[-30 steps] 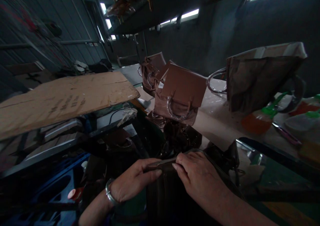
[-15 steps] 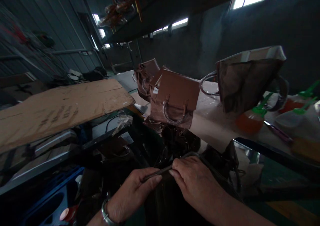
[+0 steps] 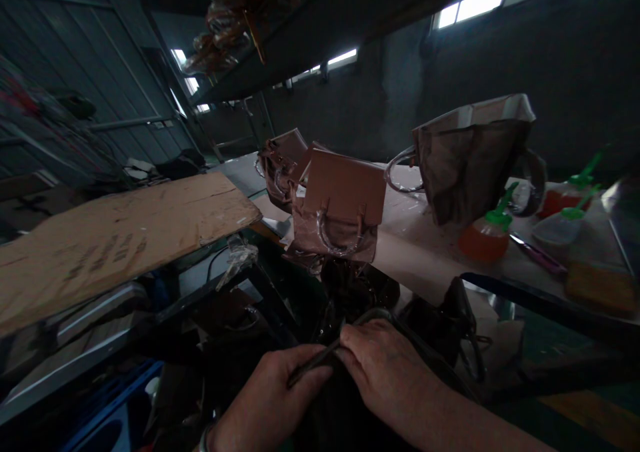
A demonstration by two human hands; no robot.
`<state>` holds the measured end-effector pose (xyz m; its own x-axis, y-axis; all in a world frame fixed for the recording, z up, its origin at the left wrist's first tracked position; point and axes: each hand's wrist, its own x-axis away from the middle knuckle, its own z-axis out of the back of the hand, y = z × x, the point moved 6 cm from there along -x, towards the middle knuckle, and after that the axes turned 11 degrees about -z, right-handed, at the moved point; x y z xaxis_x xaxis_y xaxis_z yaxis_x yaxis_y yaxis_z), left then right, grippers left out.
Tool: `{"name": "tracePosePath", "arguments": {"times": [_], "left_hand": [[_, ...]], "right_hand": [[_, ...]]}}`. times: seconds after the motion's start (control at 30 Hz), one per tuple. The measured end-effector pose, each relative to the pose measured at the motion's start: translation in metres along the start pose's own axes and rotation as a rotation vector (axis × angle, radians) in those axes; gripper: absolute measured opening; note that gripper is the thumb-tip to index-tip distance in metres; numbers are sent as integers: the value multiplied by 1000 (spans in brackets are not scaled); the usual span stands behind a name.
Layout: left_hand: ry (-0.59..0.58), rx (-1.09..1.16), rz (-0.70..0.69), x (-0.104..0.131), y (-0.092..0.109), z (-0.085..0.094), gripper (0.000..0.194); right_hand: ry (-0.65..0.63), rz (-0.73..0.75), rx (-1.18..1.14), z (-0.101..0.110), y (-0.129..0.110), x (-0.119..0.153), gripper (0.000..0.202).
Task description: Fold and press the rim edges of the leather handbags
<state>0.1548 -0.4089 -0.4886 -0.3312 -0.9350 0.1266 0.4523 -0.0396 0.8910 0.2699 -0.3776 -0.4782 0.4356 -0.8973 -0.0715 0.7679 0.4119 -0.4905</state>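
Both of my hands pinch the rim of a dark bag (image 3: 343, 409) low in the middle of the view. My left hand (image 3: 273, 395) presses a thin edge between thumb and fingers. Close beside it, my right hand (image 3: 387, 362) grips the same rim a little further right, its fingers curled over. Much of the bag is lost in shadow. Just beyond the hands lies a dark, shiny heap (image 3: 350, 285), too dim to make out fully. A brown handbag (image 3: 345, 189) with plastic-wrapped handles stands past it on the table.
Another brown handbag (image 3: 283, 165) sits behind the first. A larger bag (image 3: 467, 159) stands open-topped at the right. Squeeze bottles with green tops, one holding orange liquid (image 3: 483, 242), are near a yellow-brown block (image 3: 600, 289). A cardboard sheet (image 3: 130, 222) lies left. Plastic-wrapped bundles (image 3: 225, 22) hang overhead.
The view has shifted slightly, so the far bags and bottles appear further left. My left hand sits slightly lower and its bracelet is mostly out of frame. Both hands keep their hold on the rim.
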Motion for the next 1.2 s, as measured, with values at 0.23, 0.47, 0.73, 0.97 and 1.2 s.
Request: {"name": "tracePosePath", "arguments": {"times": [0.23, 0.47, 0.73, 0.97, 1.2], "left_hand": [[25, 5, 9, -5, -9, 1, 28], [-12, 43, 17, -5, -8, 1, 28], [-83, 161, 178, -5, -1, -5, 30], [-102, 147, 168, -15, -11, -6, 28], [-115, 301, 245, -8, -20, -2, 32]], "right_hand": [[-3, -4, -4, 1, 3, 2, 13], [-41, -6, 13, -3, 2, 1, 14], [13, -49, 53, -2, -1, 1, 13], [13, 93, 138, 7, 9, 1, 11], [50, 74, 155, 16, 32, -4, 10]]}}
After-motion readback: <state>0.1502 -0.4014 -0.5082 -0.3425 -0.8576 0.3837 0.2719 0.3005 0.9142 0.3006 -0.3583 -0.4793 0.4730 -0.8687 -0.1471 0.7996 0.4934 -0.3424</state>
